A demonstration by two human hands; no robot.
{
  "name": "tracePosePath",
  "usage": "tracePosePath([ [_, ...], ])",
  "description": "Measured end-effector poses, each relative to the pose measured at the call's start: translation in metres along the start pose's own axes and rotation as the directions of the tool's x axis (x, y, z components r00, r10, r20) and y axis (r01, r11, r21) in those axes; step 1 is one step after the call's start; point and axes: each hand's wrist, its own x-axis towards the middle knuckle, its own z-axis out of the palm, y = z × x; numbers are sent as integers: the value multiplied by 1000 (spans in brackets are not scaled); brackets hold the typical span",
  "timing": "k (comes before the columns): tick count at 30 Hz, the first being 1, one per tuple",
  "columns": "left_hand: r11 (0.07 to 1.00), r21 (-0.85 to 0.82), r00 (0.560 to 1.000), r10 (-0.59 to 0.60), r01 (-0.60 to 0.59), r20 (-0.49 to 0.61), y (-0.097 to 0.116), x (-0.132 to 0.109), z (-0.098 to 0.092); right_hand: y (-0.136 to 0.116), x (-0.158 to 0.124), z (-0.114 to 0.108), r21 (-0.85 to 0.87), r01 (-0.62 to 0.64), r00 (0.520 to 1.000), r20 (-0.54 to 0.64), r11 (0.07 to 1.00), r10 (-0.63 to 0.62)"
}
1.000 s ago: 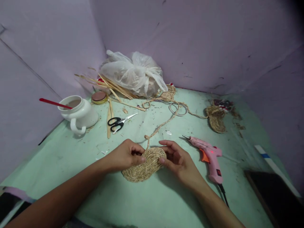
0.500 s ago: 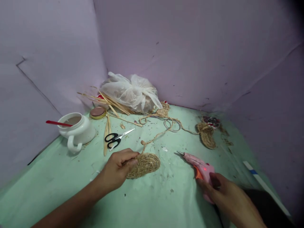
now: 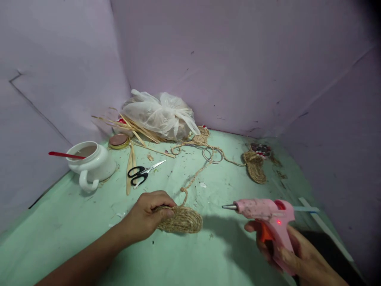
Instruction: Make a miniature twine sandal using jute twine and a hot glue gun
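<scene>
Grips the left end of a coiled rope mat (image 3: pixel 186 220) in the left hand (image 3: pixel 153 210), near the middle of the counter (image 3: pixel 178 262), tilted up more than a moment ago. Now holds a pink glue gun (image 3: pixel 258 208) in the right hand (image 3: pixel 302 256), closed round the handle, lifted from lying on the counter at right. Points the nozzle left toward the mat, well apart from it. Leaves only the left hand to steady the mat. Beyond, toward the far side, a braided cord (image 3: pixel 199 174); left, scissors (image 3: pixel 143 173) and a white pot (image 3: pixel 98 163); far right, a small woven piece (image 3: pixel 254 169).
</scene>
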Motion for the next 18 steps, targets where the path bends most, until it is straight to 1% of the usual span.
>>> tracePosePath([
  [3,999,33,999,43,-42,-4,1,1,-2,1,-6,2,8,44,999,-7,999,-44],
  [6,997,47,998,64,-64,-2,4,2,-4,-4,-10,13,24,96,993,-71,995,-94],
  [7,996,53,998,69,-69,-1,4,2,-4,-6,-11,16,17,101,992,-75,995,-100],
  [10,995,71,997,75,-74,-6,4,2,-4,-7,-11,22,-51,80,995,-61,996,-83],
  [15,994,68,996,87,-87,-4,4,1,-4,-7,-6,30,-178,136,990,-23,975,-142],
  [18,993,62,995,96,-96,-1,3,1,-4,-9,-3,33,-244,136,989,-18,960,-144],
])
